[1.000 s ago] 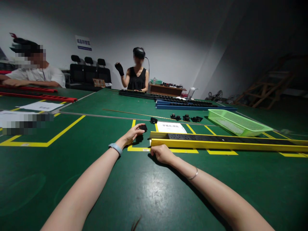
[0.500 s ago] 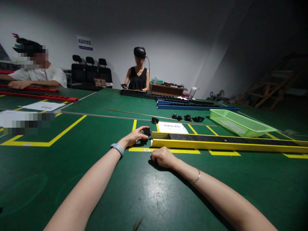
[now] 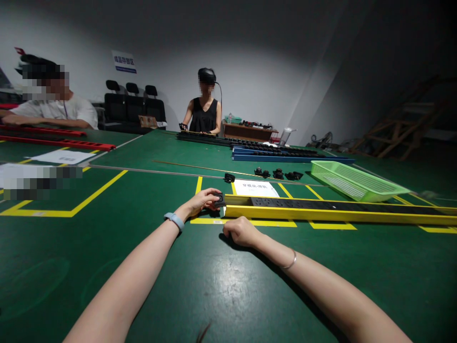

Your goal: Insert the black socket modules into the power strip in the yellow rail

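Observation:
My left hand pinches a black socket module between thumb and fingers, at the left open end of a long yellow rail. The module is at the mouth of the channel; how far it sits inside is hard to tell. Further right in the rail lies a row of black socket modules. My right hand rests on the green table just in front of the rail's left end, fingers curled into a loose fist, with nothing showing in it.
Behind the rail are a white paper sign, several loose black modules, a thin rod and a green basket. Blue rails lie farther back. One person sits opposite, another at left beside red rails.
My left hand has brought the black socket module slightly right and down, up against the rail's left end. The right hand has stayed in place.

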The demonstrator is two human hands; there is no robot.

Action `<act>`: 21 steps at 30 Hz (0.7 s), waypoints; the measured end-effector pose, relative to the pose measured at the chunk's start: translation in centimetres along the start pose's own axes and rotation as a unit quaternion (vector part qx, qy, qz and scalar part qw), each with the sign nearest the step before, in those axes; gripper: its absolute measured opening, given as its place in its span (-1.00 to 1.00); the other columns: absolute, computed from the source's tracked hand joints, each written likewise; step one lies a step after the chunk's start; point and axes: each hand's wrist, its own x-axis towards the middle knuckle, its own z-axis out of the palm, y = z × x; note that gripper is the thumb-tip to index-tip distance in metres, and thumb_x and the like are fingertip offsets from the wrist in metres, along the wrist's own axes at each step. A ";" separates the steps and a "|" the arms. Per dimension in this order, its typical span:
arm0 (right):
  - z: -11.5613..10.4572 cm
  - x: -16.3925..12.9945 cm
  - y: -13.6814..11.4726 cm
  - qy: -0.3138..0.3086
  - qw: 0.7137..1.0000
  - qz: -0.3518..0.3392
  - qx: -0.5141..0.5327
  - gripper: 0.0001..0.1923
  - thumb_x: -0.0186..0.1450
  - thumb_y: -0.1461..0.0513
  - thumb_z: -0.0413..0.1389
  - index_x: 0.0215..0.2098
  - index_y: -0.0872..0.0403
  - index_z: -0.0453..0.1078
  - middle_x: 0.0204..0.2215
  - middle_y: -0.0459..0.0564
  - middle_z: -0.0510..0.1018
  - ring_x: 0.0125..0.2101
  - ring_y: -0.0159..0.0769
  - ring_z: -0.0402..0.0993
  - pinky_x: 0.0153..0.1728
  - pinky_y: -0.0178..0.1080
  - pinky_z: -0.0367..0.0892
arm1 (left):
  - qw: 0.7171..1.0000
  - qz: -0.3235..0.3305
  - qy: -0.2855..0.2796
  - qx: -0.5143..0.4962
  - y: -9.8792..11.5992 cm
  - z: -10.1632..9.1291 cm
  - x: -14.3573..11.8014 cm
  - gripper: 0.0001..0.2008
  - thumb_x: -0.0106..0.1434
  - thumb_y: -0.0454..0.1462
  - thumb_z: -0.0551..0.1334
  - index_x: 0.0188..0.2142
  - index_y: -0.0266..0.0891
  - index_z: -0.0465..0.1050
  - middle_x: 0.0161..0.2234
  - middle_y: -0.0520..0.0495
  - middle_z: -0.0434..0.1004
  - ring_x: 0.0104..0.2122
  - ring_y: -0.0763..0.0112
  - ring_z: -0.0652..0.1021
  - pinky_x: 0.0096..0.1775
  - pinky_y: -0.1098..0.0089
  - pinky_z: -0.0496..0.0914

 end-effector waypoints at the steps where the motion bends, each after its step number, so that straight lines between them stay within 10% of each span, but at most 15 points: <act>1: 0.0 0.0 0.0 -0.004 1.000 0.008 0.002 -0.74 0.07 0.50 -0.01 -0.50 0.07 0.39 -0.55 -0.16 0.51 -0.52 -0.44 0.39 -0.45 -0.42 0.15 | 1.000 0.001 0.000 0.001 0.0 0.0 0.0 -0.54 0.08 -0.25 0.34 -0.02 -0.26 0.32 -0.27 -0.16 0.56 -0.49 0.38 0.61 -0.52 0.53 0.39; 21: -0.1 0.1 -0.1 -0.008 0.999 0.044 0.009 -0.76 0.09 0.49 0.02 -0.49 0.07 0.42 -0.54 -0.16 0.52 -0.51 -0.43 0.40 -0.45 -0.43 0.14 | 1.000 -0.017 -0.017 0.009 0.5 0.3 -0.4 -0.53 0.07 -0.21 0.37 -0.04 -0.30 0.33 -0.33 -0.16 0.57 -0.50 0.42 0.60 -0.51 0.53 0.40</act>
